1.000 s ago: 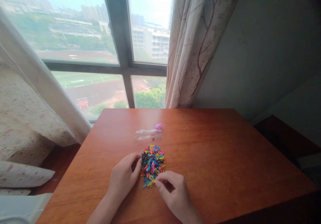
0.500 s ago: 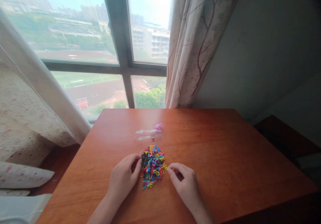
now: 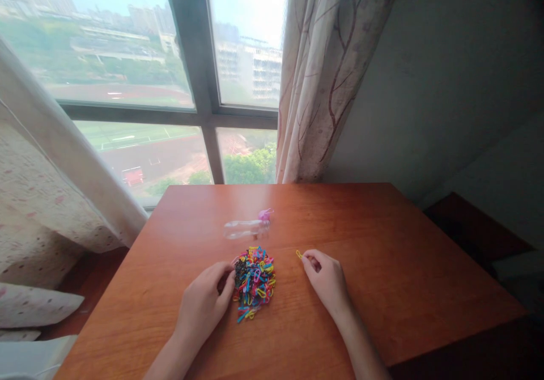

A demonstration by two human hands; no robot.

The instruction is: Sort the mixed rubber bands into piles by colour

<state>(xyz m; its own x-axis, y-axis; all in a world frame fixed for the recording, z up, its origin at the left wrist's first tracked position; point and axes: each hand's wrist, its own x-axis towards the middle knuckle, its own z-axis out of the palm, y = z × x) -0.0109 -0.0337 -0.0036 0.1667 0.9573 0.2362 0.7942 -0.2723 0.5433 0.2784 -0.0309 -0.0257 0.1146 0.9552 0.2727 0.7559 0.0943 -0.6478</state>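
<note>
A heap of small, many-coloured pear-shaped safety pins (image 3: 257, 283) lies on the wooden table. At the heap's left edge my left hand (image 3: 208, 292) rests with thumb and forefinger curled together against the black pins; whether a pin is between those fingertips is hidden. Away to the right of the heap, my right hand (image 3: 326, 275) pinches one yellow safety pin (image 3: 298, 254) between thumb and forefinger, just above the table. Behind the heap lies a clear plastic bottle (image 3: 242, 229) on its side, with a pink cap (image 3: 265, 214) at its right end.
The brown wooden table (image 3: 408, 278) reaches back to a window (image 3: 204, 120). Patterned curtains (image 3: 317, 113) hang on both sides of it. A dark wall stands at the right, and a white surface (image 3: 34, 357) shows at the lower left.
My right hand has moved right and away from the heap, carrying the yellow safety pin clear of the others. My left hand stays at the heap's edge. The view has shifted slightly.
</note>
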